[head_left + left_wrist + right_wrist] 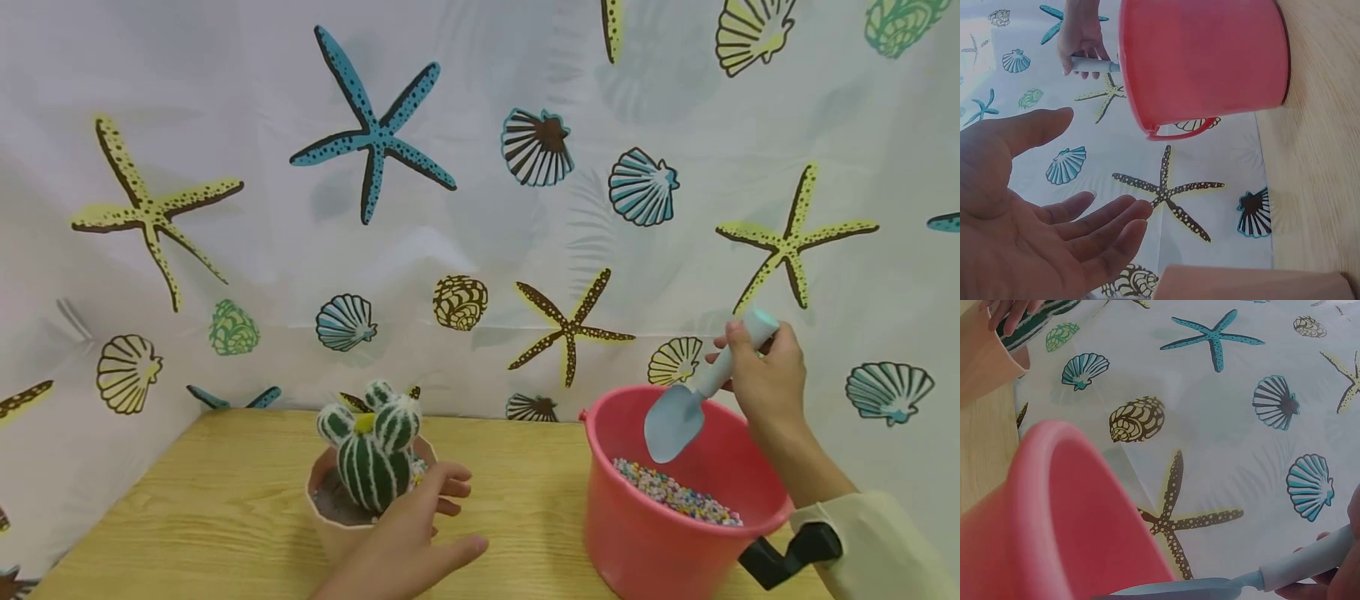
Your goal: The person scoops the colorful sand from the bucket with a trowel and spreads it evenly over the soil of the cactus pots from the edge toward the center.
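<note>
My right hand grips the handle of a small light blue trowel, its blade tilted down over the mouth of a red bucket. Multicoloured pebbles lie inside the bucket; none can be made out on the blade. On the left, a green and white striped cactus stands in a peach pot that holds grey material and some pebbles. My left hand is beside the pot's right side, thumb and fingers spread apart, holding nothing. Whether it touches the pot cannot be told.
Both containers stand on a light wooden table, with a strip of tabletop between them. Behind hangs a white cloth printed with starfish and shells. A black strap circles the right wrist near the bucket's rim.
</note>
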Tool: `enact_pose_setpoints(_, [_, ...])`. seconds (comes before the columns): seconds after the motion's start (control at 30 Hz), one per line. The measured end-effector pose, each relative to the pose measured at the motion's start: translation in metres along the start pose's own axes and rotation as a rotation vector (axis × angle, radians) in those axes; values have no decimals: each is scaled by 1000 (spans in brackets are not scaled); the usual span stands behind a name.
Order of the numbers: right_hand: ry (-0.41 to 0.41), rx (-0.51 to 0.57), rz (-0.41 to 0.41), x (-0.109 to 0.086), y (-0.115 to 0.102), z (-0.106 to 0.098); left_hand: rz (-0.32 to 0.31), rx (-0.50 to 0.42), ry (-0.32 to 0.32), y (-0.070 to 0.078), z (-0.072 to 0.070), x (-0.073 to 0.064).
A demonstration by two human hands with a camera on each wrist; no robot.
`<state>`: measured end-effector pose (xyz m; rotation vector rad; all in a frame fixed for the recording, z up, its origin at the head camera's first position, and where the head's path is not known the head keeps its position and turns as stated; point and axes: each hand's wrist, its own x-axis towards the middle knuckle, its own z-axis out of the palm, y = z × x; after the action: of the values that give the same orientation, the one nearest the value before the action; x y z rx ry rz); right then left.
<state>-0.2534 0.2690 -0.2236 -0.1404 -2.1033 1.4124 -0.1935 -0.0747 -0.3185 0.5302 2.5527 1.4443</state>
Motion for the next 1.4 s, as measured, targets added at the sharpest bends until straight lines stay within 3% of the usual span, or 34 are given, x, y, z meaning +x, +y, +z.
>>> enact_pose_setpoints(0.33, [-32, -175, 34, 3, 38, -8, 159, 45, 30, 19, 19, 16])
enact_pose_setpoints(0.7, [-100, -326, 47, 10, 58, -6, 162, 34, 25, 29, 28, 44])
enact_pose_setpoints(1.0, [-116, -312, 69, 7, 65, -2, 211, 18, 17, 31, 42, 69])
enact_pose_setpoints(1.17, [-69, -369, -2, 6, 63, -5, 196, -9, 22, 32, 52, 84])
enact_pose_setpoints(1.3, [-115, -476, -83, 3, 62, -10, 164, -35, 45, 36, 64, 94])
enact_pose_setpoints(1.4, [-149, -526, -76, 1, 61, -12, 155, -26, 71, 42, 71, 99])
